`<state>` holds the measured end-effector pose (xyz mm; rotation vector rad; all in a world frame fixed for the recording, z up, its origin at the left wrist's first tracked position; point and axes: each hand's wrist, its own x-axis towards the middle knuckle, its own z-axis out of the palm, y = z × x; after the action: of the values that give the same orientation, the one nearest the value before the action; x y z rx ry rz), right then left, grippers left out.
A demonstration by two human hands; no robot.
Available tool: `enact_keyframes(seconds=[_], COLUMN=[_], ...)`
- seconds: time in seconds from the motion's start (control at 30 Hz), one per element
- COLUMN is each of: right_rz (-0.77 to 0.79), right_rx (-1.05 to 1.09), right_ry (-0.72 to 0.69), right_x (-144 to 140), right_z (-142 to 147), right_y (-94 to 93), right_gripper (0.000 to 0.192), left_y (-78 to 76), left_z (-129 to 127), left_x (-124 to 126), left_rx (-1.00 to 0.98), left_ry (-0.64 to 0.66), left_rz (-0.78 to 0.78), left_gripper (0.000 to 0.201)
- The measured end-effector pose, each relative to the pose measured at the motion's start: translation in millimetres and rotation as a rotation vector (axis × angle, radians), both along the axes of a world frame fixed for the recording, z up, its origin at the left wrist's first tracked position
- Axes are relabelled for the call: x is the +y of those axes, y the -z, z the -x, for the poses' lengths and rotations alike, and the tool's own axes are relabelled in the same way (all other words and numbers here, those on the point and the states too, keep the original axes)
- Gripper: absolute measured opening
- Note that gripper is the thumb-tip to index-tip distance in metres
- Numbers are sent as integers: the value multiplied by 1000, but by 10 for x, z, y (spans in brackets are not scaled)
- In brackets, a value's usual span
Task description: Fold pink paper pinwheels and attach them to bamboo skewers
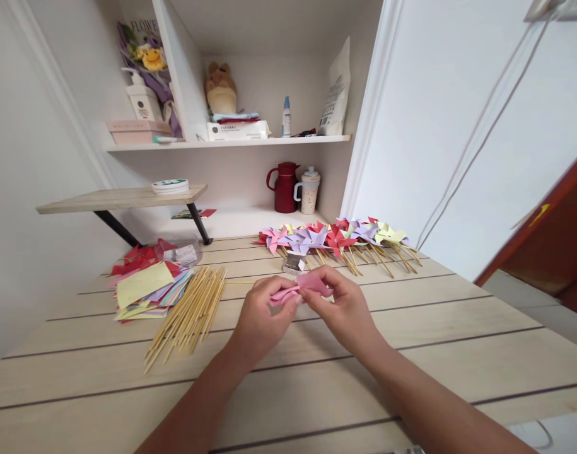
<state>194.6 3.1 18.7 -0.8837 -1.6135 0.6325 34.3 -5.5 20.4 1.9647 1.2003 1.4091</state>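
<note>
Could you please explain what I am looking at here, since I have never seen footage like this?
There is no machine: this single picture comes from a camera worn on a person's head, looking forward and down at their own two bare hands. The left hand and right hand together pinch a folded piece of pink paper above a pale wooden plank table. On the table lie a bundle of thin bamboo sticks, a stack of coloured paper squares, and, further back, a row of finished paper pinwheels on sticks. Shelves behind hold a dark red jug and other items.
</note>
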Motion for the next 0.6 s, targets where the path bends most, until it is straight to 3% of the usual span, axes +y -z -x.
enact_keyframes(seconds=[0.17,0.3,0.47,0.6], right_rz=[-79,65,344,443], right_rx=[-29,93,548,729], right_ry=[29,7,-191,-229], right_x=[5,0,-18,-29], right_z=[-7,-19,31,84], right_y=[10,-5,-35,-43], right_gripper=[1,3,13,17], left_y=[15,71,167,178], left_z=[10,-61,-219,-265], left_x=[6,-7,-65,-77], left_rx=[31,3,-76,-163], left_ry=[-25,0,122,169], left_rz=[-69,-114,-12,77], left_gripper=[4,15,62,89])
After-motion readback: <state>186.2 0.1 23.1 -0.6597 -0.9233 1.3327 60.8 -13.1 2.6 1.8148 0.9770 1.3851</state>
